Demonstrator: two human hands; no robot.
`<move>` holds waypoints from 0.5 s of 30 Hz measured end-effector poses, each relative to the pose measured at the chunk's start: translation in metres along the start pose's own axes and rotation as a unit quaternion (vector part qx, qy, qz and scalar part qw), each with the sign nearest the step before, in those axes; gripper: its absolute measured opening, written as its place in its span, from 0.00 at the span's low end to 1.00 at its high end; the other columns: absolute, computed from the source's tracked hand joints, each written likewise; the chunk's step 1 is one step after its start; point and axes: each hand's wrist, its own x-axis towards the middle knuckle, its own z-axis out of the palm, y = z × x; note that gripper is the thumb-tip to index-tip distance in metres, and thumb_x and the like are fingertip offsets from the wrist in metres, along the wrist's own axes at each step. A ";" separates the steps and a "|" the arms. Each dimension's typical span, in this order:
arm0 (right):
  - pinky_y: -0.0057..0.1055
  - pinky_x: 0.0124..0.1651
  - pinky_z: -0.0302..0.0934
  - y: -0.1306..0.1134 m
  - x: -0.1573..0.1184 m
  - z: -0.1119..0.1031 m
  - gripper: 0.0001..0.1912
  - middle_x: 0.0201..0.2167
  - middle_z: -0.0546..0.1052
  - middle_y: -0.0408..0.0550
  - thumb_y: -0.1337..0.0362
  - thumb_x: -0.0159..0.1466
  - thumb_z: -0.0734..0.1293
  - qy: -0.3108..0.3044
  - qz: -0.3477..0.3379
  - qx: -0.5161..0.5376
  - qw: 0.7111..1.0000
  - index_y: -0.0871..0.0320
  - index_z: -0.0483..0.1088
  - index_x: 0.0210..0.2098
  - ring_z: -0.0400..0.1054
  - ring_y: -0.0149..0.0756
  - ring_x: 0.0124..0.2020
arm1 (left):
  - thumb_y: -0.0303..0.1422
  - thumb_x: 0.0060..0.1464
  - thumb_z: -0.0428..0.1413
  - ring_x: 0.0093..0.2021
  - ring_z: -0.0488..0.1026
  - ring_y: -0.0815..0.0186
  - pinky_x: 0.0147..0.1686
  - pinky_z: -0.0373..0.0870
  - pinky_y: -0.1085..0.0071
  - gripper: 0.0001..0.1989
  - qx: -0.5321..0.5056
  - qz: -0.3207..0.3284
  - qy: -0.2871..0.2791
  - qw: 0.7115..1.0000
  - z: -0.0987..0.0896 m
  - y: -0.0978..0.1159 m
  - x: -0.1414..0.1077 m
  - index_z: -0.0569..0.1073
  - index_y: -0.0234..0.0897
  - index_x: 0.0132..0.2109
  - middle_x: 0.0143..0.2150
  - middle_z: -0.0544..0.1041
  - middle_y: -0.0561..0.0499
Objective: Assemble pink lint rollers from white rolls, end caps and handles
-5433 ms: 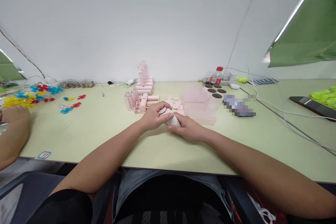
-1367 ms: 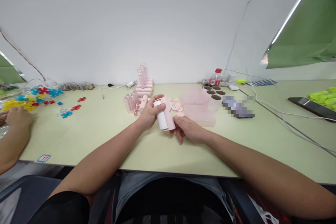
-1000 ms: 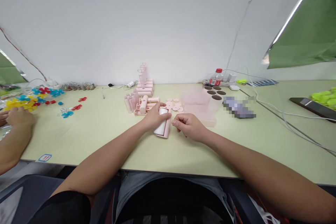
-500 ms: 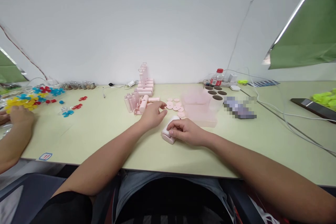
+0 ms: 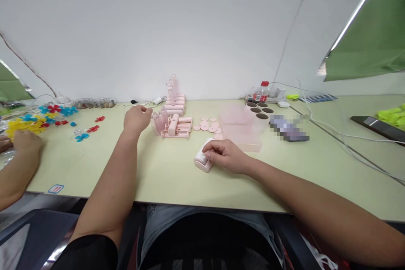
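My right hand (image 5: 224,156) is closed on a short pink-and-white roller (image 5: 201,157) that lies tilted on the table, its rounded end facing me. Fingers and thumb cover the roller's right side. Farther left, my left hand (image 5: 136,119) hovers over the table with thumb and forefinger slightly apart and nothing visible between them. Its fingertips are just left of several upright clear pink tubes (image 5: 157,122); whether they touch is unclear. Beside the tubes lie pink roller frames (image 5: 179,130), with a pink cylinder (image 5: 173,125) across them. Several flat pink discs (image 5: 205,126) lie between the hands, farther back.
Pink rollers with heart-shaped handles (image 5: 172,88) are stacked by the wall. Right of the discs are a translucent pink box (image 5: 249,147), dark-topped cylinders (image 5: 262,116) and a red-capped bottle (image 5: 261,93). Cables cross the right side. At far left, another person's hand (image 5: 27,139) touches colourful plastic flowers.
My left hand has moved left from beside the discs to the left of the clear tubes, uncovering the roller frames. My right hand and its roller have stayed nearly still.
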 end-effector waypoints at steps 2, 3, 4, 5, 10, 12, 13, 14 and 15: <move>0.29 0.32 0.57 0.000 0.000 -0.001 0.12 0.25 0.72 0.44 0.56 0.63 0.65 0.002 0.000 0.003 1.000 0.59 0.74 0.38 0.63 0.32 0.28 | 0.42 0.52 0.56 0.34 0.74 0.56 0.31 0.64 0.65 0.12 0.001 -0.003 -0.023 1.000 0.005 -0.001 0.000 0.75 0.38 0.34 0.34 0.79 0.44; 0.29 0.32 0.57 0.000 0.000 -0.001 0.12 0.25 0.72 0.43 0.56 0.63 0.65 0.003 0.001 0.004 1.000 0.58 0.74 0.38 0.63 0.32 0.28 | 0.43 0.51 0.56 0.33 0.73 0.57 0.30 0.64 0.66 0.13 0.000 -0.004 -0.033 0.999 0.007 -0.001 0.000 0.75 0.38 0.33 0.33 0.79 0.45; 0.29 0.31 0.57 0.000 0.000 -0.001 0.12 0.25 0.71 0.43 0.56 0.63 0.65 0.003 0.002 0.004 1.000 0.58 0.74 0.38 0.63 0.32 0.27 | 0.44 0.51 0.57 0.32 0.73 0.57 0.29 0.64 0.67 0.13 -0.002 -0.006 -0.041 0.999 0.007 -0.002 0.001 0.75 0.38 0.33 0.33 0.78 0.45; 0.29 0.31 0.57 0.000 0.000 -0.001 0.12 0.25 0.72 0.43 0.56 0.63 0.66 0.003 0.002 0.003 1.000 0.58 0.74 0.38 0.63 0.32 0.27 | 0.44 0.50 0.57 0.31 0.73 0.58 0.28 0.63 0.67 0.13 -0.004 -0.008 -0.045 0.999 0.007 -0.003 0.001 0.75 0.38 0.32 0.32 0.78 0.45; 0.29 0.32 0.57 -0.001 0.001 0.000 0.11 0.25 0.73 0.43 0.57 0.63 0.66 0.001 0.000 0.001 1.000 0.58 0.74 0.38 0.64 0.32 0.27 | 0.39 0.51 0.57 0.27 0.72 0.60 0.26 0.63 0.68 0.10 -0.022 -0.028 -0.054 0.998 0.003 -0.009 0.005 0.74 0.37 0.31 0.27 0.77 0.45; 0.29 0.32 0.58 -0.002 0.001 0.000 0.10 0.25 0.73 0.43 0.58 0.63 0.66 0.003 0.000 -0.001 1.000 0.58 0.74 0.37 0.64 0.32 0.27 | 0.39 0.51 0.57 0.26 0.72 0.60 0.26 0.63 0.68 0.09 -0.024 -0.027 -0.056 0.998 0.002 -0.009 0.006 0.74 0.37 0.31 0.26 0.77 0.46; 0.29 0.32 0.58 -0.002 0.001 0.000 0.10 0.25 0.73 0.43 0.58 0.63 0.66 0.005 0.000 -0.003 1.000 0.58 0.74 0.37 0.64 0.32 0.27 | 0.39 0.51 0.57 0.26 0.71 0.61 0.26 0.63 0.68 0.09 -0.024 -0.022 -0.056 0.998 0.003 -0.009 0.005 0.74 0.38 0.31 0.26 0.76 0.46; 0.29 0.32 0.58 -0.002 0.001 0.000 0.10 0.25 0.73 0.43 0.58 0.62 0.66 0.005 0.000 -0.004 1.000 0.58 0.74 0.37 0.65 0.32 0.27 | 0.40 0.51 0.57 0.26 0.71 0.61 0.26 0.63 0.68 0.10 -0.026 -0.015 -0.055 0.998 0.004 -0.008 0.005 0.74 0.38 0.31 0.25 0.76 0.46; 0.29 0.32 0.58 -0.002 0.000 0.000 0.10 0.25 0.73 0.43 0.58 0.62 0.66 0.004 0.001 -0.004 1.000 0.58 0.74 0.37 0.65 0.32 0.28 | 0.40 0.51 0.57 0.26 0.71 0.61 0.26 0.63 0.68 0.10 -0.029 -0.008 -0.054 0.998 0.005 -0.007 0.005 0.74 0.38 0.31 0.24 0.76 0.47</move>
